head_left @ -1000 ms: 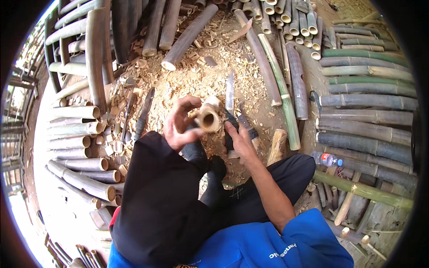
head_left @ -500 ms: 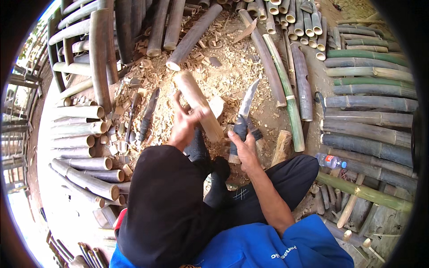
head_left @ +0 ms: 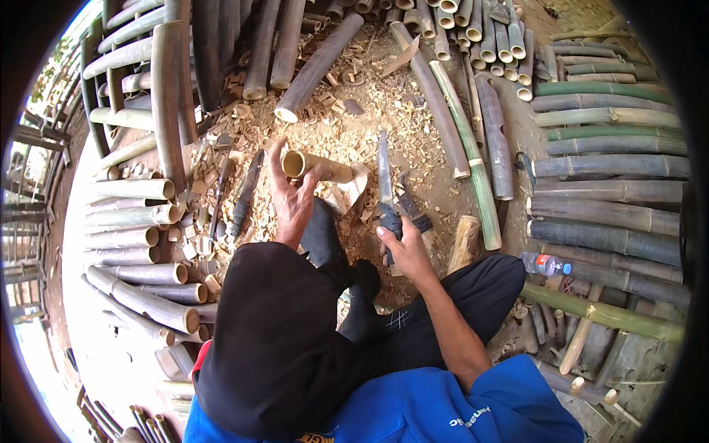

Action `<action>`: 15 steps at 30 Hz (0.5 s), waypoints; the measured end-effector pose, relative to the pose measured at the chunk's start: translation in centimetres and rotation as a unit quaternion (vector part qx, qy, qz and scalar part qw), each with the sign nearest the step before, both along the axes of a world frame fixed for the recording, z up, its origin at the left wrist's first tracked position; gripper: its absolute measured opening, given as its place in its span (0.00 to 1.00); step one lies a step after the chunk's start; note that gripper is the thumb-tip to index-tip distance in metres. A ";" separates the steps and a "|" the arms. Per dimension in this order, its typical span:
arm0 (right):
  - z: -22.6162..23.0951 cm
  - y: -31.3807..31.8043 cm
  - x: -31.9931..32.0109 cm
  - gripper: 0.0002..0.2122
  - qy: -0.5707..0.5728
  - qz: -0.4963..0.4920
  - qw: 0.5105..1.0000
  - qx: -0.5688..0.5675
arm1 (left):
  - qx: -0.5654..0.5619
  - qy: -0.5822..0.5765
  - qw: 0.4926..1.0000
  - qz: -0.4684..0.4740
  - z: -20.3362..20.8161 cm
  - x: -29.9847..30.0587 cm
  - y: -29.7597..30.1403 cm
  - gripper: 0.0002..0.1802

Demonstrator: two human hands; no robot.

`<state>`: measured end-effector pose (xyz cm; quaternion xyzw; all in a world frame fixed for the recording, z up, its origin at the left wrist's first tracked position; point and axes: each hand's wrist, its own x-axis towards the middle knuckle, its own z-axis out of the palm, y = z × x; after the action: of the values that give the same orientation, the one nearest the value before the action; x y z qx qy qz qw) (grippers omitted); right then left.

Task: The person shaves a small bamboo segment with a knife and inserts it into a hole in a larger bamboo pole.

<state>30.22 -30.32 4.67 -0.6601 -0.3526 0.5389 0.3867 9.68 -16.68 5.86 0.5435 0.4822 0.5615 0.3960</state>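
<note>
In front of me, my left hand (head_left: pixel 294 201) holds a short bamboo section (head_left: pixel 329 169) loosely. My thumb lies against its near side, one finger extends past its open end, and the other fingers are mostly hidden. The section lies almost level, its hollow end facing me, over a pale wooden block (head_left: pixel 357 186). To the right, my right hand (head_left: pixel 406 247) is closed round the dark wrapped handle of a machete (head_left: pixel 385 173). Its blade points away from me, apart from the bamboo.
Wood chips (head_left: pixel 347 140) cover the ground. Another dark-handled knife (head_left: pixel 247 196) lies left of my left hand. Bamboo poles (head_left: pixel 605 168) line the right side, and cut lengths (head_left: pixel 129 236) are stacked at the left. A plastic bottle (head_left: pixel 545 263) lies beyond my right knee.
The bamboo section has swung from a steep slant to nearly level, its hollow end now toward me. The machete has shifted slightly left, its blade more upright.
</note>
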 end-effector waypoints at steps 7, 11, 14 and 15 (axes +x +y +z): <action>3.2 0.1 0.4 0.16 -0.093 0.048 0.994 0.022 | 0.005 -0.009 0.999 -0.038 1.1 0.6 -3.1 0.37; 2.0 -0.1 0.2 0.18 -0.204 0.067 0.972 0.096 | 0.003 0.007 0.998 -0.057 0.8 0.3 -4.5 0.36; 3.2 0.2 0.0 0.26 -0.251 0.081 0.962 0.066 | -0.025 0.004 0.998 -0.065 1.3 0.0 -5.3 0.34; 3.8 0.7 0.1 0.25 -0.234 0.095 0.964 0.082 | -0.026 0.003 0.998 -0.050 0.8 0.1 -5.6 0.34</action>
<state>30.30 -29.66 8.43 -0.6973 -0.5374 0.3728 0.2931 9.76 -22.27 6.68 0.5580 0.4698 0.5267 0.4365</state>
